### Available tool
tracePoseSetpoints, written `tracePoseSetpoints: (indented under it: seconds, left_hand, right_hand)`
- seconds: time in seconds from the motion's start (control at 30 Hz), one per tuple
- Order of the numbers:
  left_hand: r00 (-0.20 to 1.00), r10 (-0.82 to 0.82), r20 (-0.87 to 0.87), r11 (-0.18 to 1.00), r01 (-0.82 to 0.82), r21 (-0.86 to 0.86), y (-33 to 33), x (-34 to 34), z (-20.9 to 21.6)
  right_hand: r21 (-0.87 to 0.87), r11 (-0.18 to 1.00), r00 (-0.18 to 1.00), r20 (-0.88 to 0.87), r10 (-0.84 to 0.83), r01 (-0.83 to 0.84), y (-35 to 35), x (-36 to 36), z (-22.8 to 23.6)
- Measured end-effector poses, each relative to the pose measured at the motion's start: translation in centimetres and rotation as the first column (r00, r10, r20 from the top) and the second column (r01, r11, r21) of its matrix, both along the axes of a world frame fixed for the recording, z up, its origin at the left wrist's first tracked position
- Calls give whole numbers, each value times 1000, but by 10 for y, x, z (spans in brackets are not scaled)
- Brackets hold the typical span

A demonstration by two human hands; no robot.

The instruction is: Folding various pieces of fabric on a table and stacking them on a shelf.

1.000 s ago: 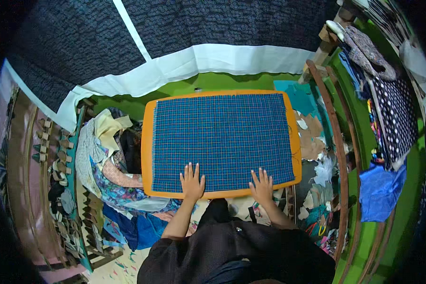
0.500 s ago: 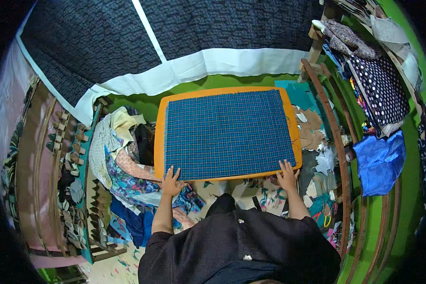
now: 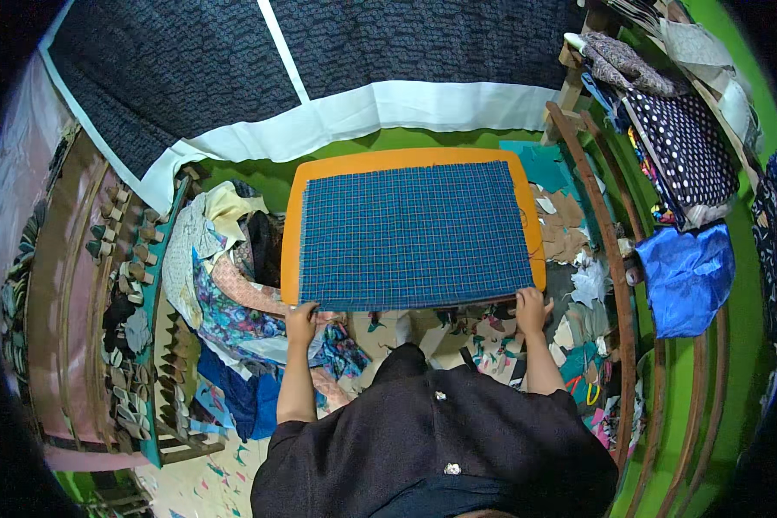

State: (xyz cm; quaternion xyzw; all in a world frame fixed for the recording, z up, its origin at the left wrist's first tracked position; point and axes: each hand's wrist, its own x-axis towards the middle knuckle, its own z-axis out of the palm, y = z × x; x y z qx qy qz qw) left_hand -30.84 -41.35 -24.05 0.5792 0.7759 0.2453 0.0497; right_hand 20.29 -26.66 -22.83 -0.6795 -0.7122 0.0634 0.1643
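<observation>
A dark blue-green checked cloth (image 3: 414,233) lies flat over most of an orange table (image 3: 293,233) with rounded corners. Its near edge reaches over the front rim of the table. At the cloth's near left corner, my left hand (image 3: 301,321) is closed, pinching the fabric edge. My right hand (image 3: 532,309) has its fingers closed on the near right corner. Frayed threads show along the cloth's left side, and a loose dark thread (image 3: 533,246) curls by its right edge.
Piled fabrics (image 3: 224,289) lie left of the table, beside a rack of shoe-shaped pieces (image 3: 129,302). Scraps (image 3: 578,285) and orange-handled scissors (image 3: 593,393) are at the right. A wooden rack (image 3: 611,250) stands there with blue fabric (image 3: 689,276). Dark patterned cloth (image 3: 423,43) hangs behind.
My hands have gone from spread fingers at the table's front edge to gripping the cloth's near corners. The cloth's front edge is now drawn over the table rim.
</observation>
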Motion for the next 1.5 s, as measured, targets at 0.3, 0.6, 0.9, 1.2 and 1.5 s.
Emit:
tracePoseSetpoints:
  seconds: [0.3,0.6,0.9,1.2,1.5]
  left_hand:
    - [998,41,46,927,-56,371,17,-19,103]
    - [950,-69,306,831,-114,544,93,-59,227]
    - [739,-247,627,868,-119,483,192,-67,265]
    - [489,49,871,942,-311,122,283,-65,180]
    - [466,-55,883,997,-22,74,280,85,180]
  right_hand:
    - [206,978,949,-314,26,41,18,22,85]
    - [450,891,523,-745,414,-64,115,27,222]
    - [462,881,702,-662,263,106,211,6,253]
    - [250,966,751,-648,122,59,282,-31,184]
    - [-209,694,415,-899,141,-689,216,-174,194]
